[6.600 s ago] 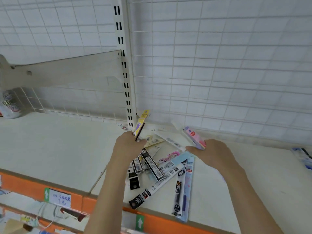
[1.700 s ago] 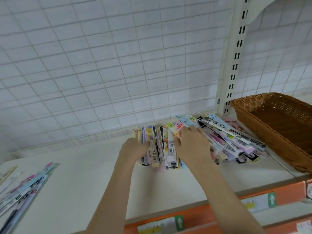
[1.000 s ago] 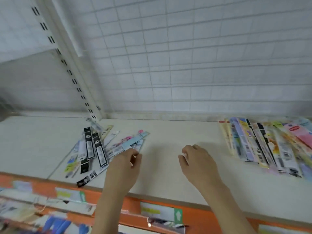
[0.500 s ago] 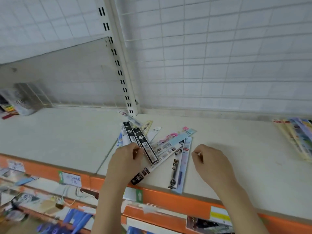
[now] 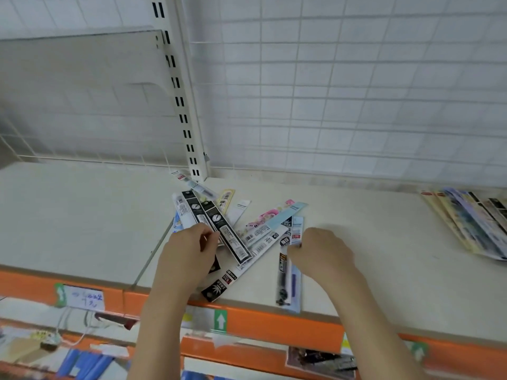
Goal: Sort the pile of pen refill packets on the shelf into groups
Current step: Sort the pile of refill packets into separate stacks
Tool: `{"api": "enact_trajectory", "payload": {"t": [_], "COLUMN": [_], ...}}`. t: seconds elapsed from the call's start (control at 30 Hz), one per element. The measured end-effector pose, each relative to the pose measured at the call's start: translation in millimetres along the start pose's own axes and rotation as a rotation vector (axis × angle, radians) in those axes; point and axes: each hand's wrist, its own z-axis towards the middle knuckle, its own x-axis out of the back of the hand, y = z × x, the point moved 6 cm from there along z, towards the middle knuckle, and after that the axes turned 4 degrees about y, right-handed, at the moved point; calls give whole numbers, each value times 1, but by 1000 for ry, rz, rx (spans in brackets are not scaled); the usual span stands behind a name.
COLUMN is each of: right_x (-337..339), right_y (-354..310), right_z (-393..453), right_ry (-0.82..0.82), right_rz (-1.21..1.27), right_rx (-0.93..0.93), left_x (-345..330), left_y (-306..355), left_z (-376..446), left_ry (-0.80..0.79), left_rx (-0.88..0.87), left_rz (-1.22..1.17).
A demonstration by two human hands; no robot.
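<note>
Head view gives us a loose fan of long, flat, glossy packets (image 5: 247, 237) on the matte cream shelf (image 5: 82, 220), two of them black. Our left hand (image 5: 189, 256) pinches packets at the fan's left; our right hand (image 5: 321, 253) curls its fingers onto a pale blue packet (image 5: 296, 234), while a tidy row (image 5: 466, 220) lies far right.

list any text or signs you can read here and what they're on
No words or numbers are legible.
White up arrow on a green tag, shelf edge.
White up arrow on a second green tag, beside a handwritten label, too blurred to read.
Packets: print and barcodes too small.
Sorted row: blurred.
</note>
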Motion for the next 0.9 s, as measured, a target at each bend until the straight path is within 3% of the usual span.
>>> {"api": "enact_trajectory", "payload": {"t": [0.17, 0.5, 0.7, 0.9], "right_x": [4, 31, -6, 3], "right_y": [15, 22, 13, 26], "right_z": [7, 4, 8, 18], "right_ry": [11, 243, -20, -4], "right_rz": [66, 296, 133, 18], "right_rx": [-36, -27, -16, -30], "left_x": [0, 5, 9, 15], "left_y": [0, 5, 5, 2], "left_z": [5, 12, 14, 13], "left_ry": [-8, -22, -25, -128], "left_rx": [-23, -46, -53, 39], "left_rz": [-19, -58, -55, 14]}}
